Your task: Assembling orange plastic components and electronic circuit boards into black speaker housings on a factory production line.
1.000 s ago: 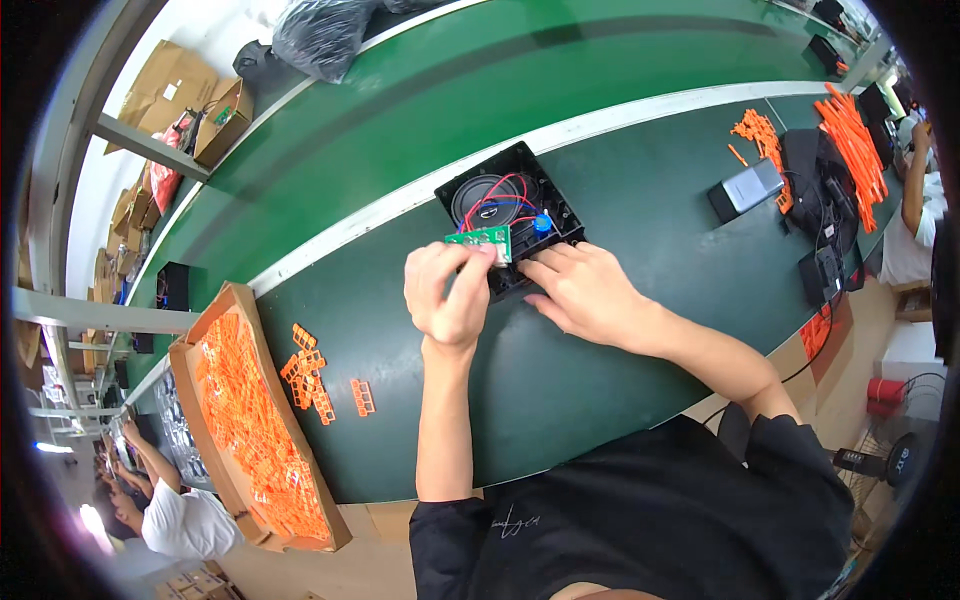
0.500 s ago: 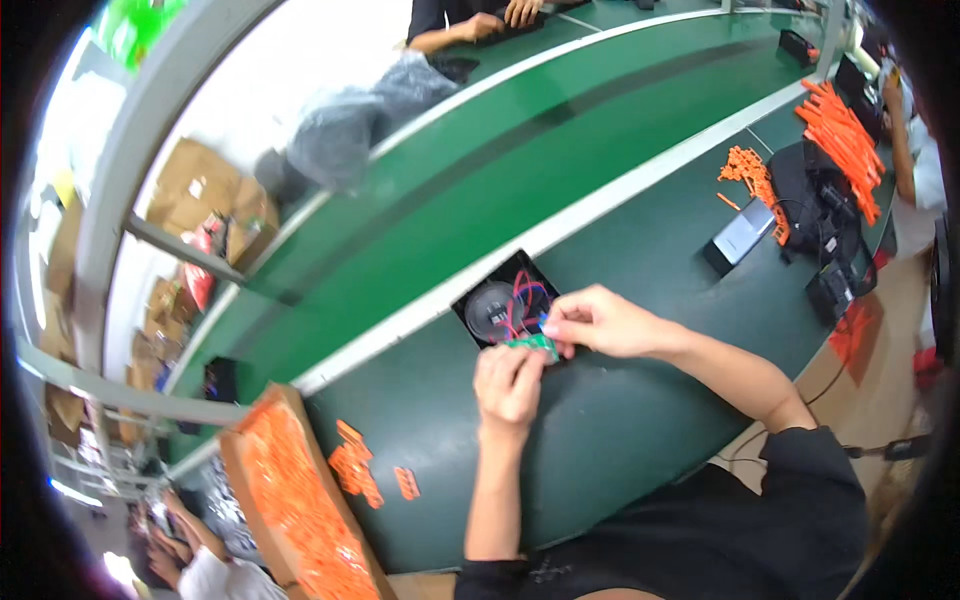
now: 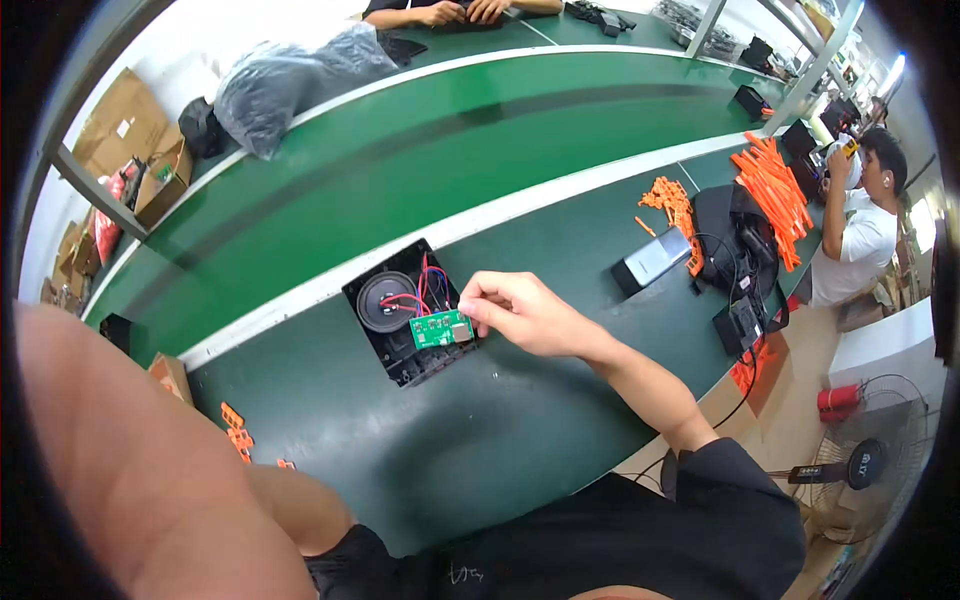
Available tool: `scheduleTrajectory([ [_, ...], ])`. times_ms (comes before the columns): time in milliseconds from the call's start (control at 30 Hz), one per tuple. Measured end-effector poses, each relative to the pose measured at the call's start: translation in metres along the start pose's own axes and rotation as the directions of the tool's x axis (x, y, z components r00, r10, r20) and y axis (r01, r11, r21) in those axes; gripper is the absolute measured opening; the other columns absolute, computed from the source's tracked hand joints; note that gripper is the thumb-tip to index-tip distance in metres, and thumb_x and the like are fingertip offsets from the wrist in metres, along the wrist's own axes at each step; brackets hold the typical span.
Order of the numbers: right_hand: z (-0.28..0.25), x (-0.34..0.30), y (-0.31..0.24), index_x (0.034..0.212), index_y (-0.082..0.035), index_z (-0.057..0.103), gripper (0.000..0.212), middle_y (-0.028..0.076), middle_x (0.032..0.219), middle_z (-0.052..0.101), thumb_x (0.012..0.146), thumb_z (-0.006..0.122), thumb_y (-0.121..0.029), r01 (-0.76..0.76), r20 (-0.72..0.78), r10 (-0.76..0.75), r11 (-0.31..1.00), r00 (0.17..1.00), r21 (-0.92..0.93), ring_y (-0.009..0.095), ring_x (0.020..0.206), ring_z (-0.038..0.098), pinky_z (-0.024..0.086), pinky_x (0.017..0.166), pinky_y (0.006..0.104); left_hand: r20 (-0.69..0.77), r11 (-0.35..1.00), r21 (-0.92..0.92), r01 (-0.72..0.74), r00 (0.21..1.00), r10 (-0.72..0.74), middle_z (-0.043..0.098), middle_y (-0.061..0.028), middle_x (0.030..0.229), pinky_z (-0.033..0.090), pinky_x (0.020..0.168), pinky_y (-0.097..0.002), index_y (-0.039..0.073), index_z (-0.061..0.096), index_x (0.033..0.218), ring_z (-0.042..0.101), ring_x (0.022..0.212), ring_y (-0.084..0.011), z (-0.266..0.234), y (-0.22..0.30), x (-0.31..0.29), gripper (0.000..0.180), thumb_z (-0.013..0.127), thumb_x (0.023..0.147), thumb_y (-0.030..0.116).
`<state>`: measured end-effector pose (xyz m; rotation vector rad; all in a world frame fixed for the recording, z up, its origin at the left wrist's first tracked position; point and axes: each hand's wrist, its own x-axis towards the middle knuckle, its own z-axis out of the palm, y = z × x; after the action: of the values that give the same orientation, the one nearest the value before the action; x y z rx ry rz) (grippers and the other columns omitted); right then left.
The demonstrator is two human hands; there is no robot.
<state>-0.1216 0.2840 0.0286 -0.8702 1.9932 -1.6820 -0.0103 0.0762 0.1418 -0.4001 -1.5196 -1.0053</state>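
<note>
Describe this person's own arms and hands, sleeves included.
Both short sleeves are black, matching the shirt, which bears a small pale squiggle. The right hand is bare, with no glove or watch showing. The left hand, blurred, shows no glove.

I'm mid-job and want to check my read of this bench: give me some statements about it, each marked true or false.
1. The right hand pinches the green circuit board near its right end. True.
2. Red wires loop over the black housing. True.
3. The housing is closed. False: it lies open, showing a round speaker.
4. The left hand grips the board too. False: only the right hand holds it.
5. A grey box-shaped device lies to the right of the housing. True.
6. That device touches the housing. False: green bench shows between them.
</note>
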Motion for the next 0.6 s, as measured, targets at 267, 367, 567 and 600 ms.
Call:
scheduleTrajectory([
  [267,-0.012,0.007,-0.003,0.092,0.0,0.061,0.019,0.008,0.072,0.063,0.097,0.057,-0.019,0.021,-0.017,-0.022,0.997,1.0,-0.081,0.011,0.068,0.059,0.048,0.062,0.0294,-0.009,0.994,-0.054,-0.097,0.995,0.096,0.046,-0.0176,0.136,0.037,0.099,-0.044,0.0,0.042,0.137,0.044,0.123,-0.032,0.023,-0.025,0.011,0.079,0.072,0.077,0.04],
  [367,-0.01,0.002,0.001,0.09,-0.001,0.059,0.019,0.006,0.071,0.061,0.096,0.057,-0.019,0.05,-0.013,-0.051,0.996,0.999,-0.076,0.012,0.069,0.058,0.048,0.064,0.0298,-0.081,0.971,-0.035,-0.236,0.969,0.232,0.046,-0.0174,0.137,0.036,0.101,-0.0445,-0.001,0.042,0.137,0.044,0.124,-0.0321,0.035,-0.045,0.025,0.074,0.069,0.079,0.038],
  [567,0.008,-0.025,0.002,0.096,-0.002,0.061,0.015,0.007,0.078,0.065,0.098,0.055,-0.016,0.005,-0.013,-0.007,0.989,1.0,-0.145,0.012,0.074,0.062,0.05,0.068,0.0294,-0.229,0.843,0.068,-0.534,0.814,0.534,0.047,-0.0169,0.137,0.033,0.104,-0.0455,-0.002,0.043,0.136,0.044,0.126,-0.0324,0.026,-0.056,0.074,0.066,0.063,0.084,0.035],
  [600,0.018,-0.035,0.004,0.096,-0.002,0.061,0.013,0.008,0.079,0.065,0.097,0.056,-0.014,-0.018,-0.019,0.015,0.991,1.0,-0.13,0.014,0.073,0.063,0.05,0.068,0.0301,-0.229,0.828,0.079,-0.555,0.799,0.557,0.047,-0.0169,0.137,0.033,0.104,-0.0456,-0.002,0.044,0.136,0.044,0.126,-0.0324,0.024,-0.055,0.076,0.065,0.062,0.085,0.034],
])
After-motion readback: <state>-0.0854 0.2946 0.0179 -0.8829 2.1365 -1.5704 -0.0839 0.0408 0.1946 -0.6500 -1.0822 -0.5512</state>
